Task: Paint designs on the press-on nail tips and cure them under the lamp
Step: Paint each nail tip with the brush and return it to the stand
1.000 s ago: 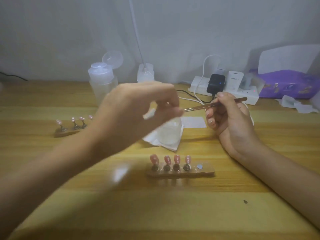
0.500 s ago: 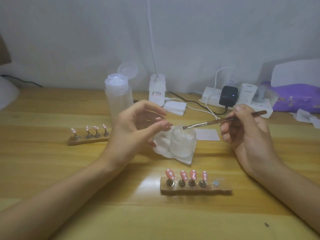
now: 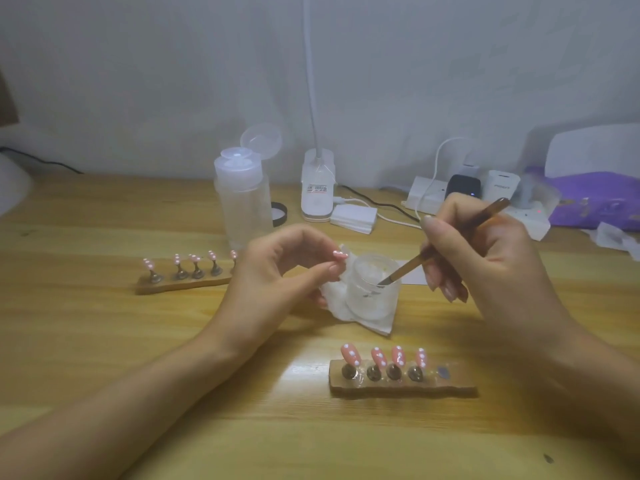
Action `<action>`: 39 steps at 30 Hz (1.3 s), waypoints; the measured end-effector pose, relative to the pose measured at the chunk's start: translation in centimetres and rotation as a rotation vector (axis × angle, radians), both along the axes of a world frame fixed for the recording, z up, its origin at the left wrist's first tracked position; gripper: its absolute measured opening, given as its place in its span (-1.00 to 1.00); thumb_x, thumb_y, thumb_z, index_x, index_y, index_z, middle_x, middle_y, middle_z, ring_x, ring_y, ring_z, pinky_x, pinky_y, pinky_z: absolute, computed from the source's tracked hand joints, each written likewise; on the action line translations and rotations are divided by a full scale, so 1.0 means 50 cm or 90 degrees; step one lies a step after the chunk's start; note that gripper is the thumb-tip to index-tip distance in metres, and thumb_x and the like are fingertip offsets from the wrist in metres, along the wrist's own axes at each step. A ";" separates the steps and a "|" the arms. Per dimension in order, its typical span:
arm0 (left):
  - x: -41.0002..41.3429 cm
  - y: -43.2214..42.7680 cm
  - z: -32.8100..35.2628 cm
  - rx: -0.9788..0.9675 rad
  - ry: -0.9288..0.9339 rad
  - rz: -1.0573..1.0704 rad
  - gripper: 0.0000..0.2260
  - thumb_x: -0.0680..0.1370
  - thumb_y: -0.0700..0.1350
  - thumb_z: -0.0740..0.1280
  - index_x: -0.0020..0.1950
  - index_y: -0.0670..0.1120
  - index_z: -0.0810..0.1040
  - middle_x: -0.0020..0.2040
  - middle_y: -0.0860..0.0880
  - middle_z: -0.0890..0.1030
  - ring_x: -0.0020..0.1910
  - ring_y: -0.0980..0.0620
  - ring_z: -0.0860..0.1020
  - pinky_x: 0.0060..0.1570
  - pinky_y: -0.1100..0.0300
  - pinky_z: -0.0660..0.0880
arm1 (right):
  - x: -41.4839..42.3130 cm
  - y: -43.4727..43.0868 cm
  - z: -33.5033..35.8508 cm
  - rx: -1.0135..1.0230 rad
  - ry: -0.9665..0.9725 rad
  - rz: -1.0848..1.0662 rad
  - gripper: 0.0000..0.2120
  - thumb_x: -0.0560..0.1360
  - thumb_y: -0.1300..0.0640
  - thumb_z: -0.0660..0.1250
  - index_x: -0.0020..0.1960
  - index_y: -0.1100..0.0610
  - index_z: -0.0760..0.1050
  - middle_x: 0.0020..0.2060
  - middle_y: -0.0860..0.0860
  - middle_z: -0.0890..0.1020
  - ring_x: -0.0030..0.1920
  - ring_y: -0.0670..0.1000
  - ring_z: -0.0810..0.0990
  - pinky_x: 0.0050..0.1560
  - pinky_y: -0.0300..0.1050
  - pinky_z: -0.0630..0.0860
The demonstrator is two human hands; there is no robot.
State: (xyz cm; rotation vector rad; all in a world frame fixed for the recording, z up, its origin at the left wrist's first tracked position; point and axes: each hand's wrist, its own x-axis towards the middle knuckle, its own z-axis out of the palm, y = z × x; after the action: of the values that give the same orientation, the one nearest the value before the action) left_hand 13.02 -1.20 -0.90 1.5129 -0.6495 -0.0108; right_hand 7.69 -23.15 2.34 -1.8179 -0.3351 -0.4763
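My right hand [image 3: 485, 268] grips a brown-handled brush [image 3: 464, 233], and its tip dips into a small frosted jar [image 3: 372, 292] standing on a white tissue [image 3: 349, 306]. Just left of the jar, my left hand [image 3: 273, 278] pinches a pink dotted nail tip [image 3: 339, 254] between thumb and forefinger. A wooden holder [image 3: 401, 389] near me carries several pink tips with white dots and has one bare slot at its right end. A second holder [image 3: 180, 284] with several dotted tips lies behind my left hand.
At the back stand a clear pump bottle [image 3: 242, 202] with its cap flipped open, a white gooseneck lamp base [image 3: 317, 192], a black lid [image 3: 280, 214], a stack of white pads [image 3: 353, 216], a power strip with chargers [image 3: 429, 199] and a purple pack [image 3: 595, 199].
My right hand tilted the brush down and put its tip into the jar. My left hand came down from in front of the camera to beside the jar.
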 end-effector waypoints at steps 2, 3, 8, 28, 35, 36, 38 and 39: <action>0.000 -0.002 -0.002 0.013 -0.004 0.004 -0.93 0.49 -0.27 0.46 -0.11 -0.11 0.65 -0.15 -0.01 0.69 -0.15 0.10 0.64 -0.35 0.27 0.54 | 0.001 0.000 -0.001 -0.002 0.014 0.000 -0.69 0.58 0.02 0.26 -0.20 0.24 0.42 -0.50 0.11 0.54 -0.55 0.03 0.42 -0.52 -0.25 0.36; -0.001 -0.003 -0.002 0.015 -0.002 0.004 -0.95 0.48 -0.25 0.46 -0.11 -0.12 0.65 -0.14 -0.01 0.69 -0.13 0.10 0.64 -0.35 0.26 0.55 | 0.001 0.000 -0.002 -0.001 0.020 -0.001 -0.69 0.58 0.02 0.26 -0.19 0.25 0.42 -0.50 0.11 0.54 -0.55 0.03 0.43 -0.53 -0.23 0.36; -0.006 -0.003 0.002 0.031 -0.019 0.008 -0.89 0.43 -0.11 0.44 -0.12 -0.12 0.65 -0.12 0.01 0.69 -0.08 0.11 0.64 -0.33 0.23 0.58 | 0.005 -0.008 -0.007 0.099 0.021 -0.043 -0.70 0.60 0.01 0.26 -0.24 0.14 0.40 -0.51 0.08 0.51 -0.56 0.01 0.39 -0.55 -0.25 0.33; -0.004 -0.007 0.001 0.085 -0.030 0.041 -0.92 0.45 -0.24 0.50 -0.14 -0.08 0.65 -0.14 0.01 0.70 -0.12 0.09 0.66 -0.31 0.30 0.55 | 0.015 -0.029 -0.052 0.391 0.113 -0.045 -0.73 0.62 0.09 0.20 -0.25 0.08 0.43 -0.50 0.04 0.51 -0.50 -0.06 0.44 -0.53 -0.30 0.35; -0.001 -0.005 -0.001 0.115 -0.055 0.053 -0.86 0.45 -0.22 0.52 -0.21 -0.01 0.63 -0.18 0.02 0.68 -0.12 0.04 0.65 -0.35 0.28 0.52 | 0.013 -0.026 -0.050 0.340 0.098 -0.016 -0.79 0.50 -0.02 0.27 -0.24 0.08 0.44 -0.46 0.05 0.57 -0.50 -0.03 0.47 -0.50 -0.28 0.39; -0.001 -0.004 -0.001 0.116 -0.059 0.052 -0.86 0.45 -0.21 0.52 -0.21 0.00 0.63 -0.18 0.02 0.67 -0.12 0.04 0.64 -0.34 0.28 0.53 | 0.013 -0.025 -0.051 0.329 0.096 -0.013 -0.79 0.51 -0.02 0.27 -0.23 0.07 0.45 -0.45 0.06 0.58 -0.50 -0.03 0.48 -0.50 -0.28 0.39; 0.000 -0.004 -0.001 0.117 -0.067 0.051 -0.87 0.44 -0.17 0.53 -0.20 0.01 0.63 -0.17 0.03 0.67 -0.13 0.05 0.64 -0.33 0.27 0.53 | 0.013 -0.024 -0.052 0.317 0.094 -0.013 -0.79 0.51 -0.01 0.27 -0.21 0.10 0.44 -0.44 0.07 0.59 -0.49 -0.02 0.49 -0.49 -0.27 0.40; 0.000 -0.004 -0.001 0.118 -0.068 0.053 -0.90 0.43 -0.13 0.52 -0.20 0.02 0.63 -0.17 0.04 0.67 -0.13 0.06 0.64 -0.33 0.27 0.52 | 0.014 -0.024 -0.052 0.315 0.096 -0.018 -0.79 0.51 -0.01 0.27 -0.20 0.11 0.43 -0.44 0.07 0.59 -0.49 -0.02 0.48 -0.50 -0.26 0.40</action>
State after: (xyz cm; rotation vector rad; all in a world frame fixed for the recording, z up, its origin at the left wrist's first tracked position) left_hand 13.00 -1.41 -0.94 1.7283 -0.6858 0.0756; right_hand 8.37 -24.37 -0.27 -1.3662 -0.0760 -0.3973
